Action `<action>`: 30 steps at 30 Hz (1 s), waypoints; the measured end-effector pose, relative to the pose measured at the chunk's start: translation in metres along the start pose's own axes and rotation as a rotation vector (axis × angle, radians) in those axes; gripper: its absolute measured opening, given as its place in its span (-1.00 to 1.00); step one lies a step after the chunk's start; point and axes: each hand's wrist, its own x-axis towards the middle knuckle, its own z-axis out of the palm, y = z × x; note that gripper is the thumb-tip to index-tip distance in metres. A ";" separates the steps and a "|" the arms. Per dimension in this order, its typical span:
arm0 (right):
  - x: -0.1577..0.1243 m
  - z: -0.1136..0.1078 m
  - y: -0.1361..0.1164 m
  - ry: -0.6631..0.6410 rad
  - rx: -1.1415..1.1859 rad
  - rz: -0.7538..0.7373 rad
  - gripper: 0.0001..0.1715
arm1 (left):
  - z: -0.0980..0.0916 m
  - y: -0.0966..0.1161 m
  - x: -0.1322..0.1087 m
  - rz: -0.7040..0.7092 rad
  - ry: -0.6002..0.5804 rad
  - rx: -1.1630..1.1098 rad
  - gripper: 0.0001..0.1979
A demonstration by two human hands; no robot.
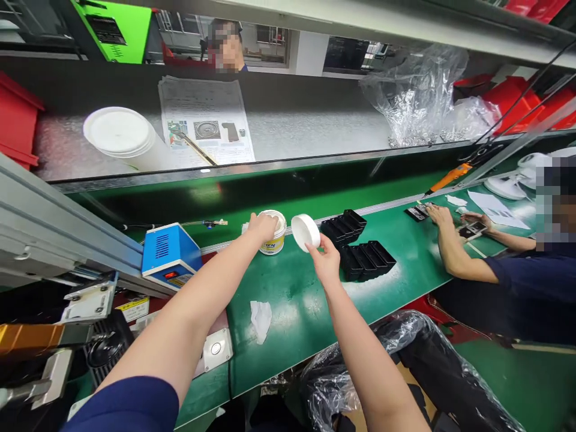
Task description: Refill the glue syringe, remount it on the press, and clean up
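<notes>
My left hand (264, 227) reaches over the rim of a small white tub with a yellow label (273, 245); its fingertips are inside the tub and what they hold, if anything, is hidden. Just to the right, my right hand (326, 257) grips a round white lid (306, 233) by its lower edge, tilted up and apart from the tub. A crumpled white tissue (261, 321) lies on the green table (292, 294) below the tub. Black slotted trays (369, 260) stand to the right of my right hand.
A blue box (171, 255) and a machine stand at the left. At the right, a co-worker's hands (443, 219) handle small black parts near an orange screwdriver (450, 178). The shelf above holds a white bucket (120, 132), papers (207, 108) and plastic bags (409, 102).
</notes>
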 end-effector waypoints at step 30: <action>0.076 0.114 -0.024 -0.594 -1.057 -0.662 -0.21 | 0.024 -0.064 -0.050 -0.251 0.248 -0.395 0.20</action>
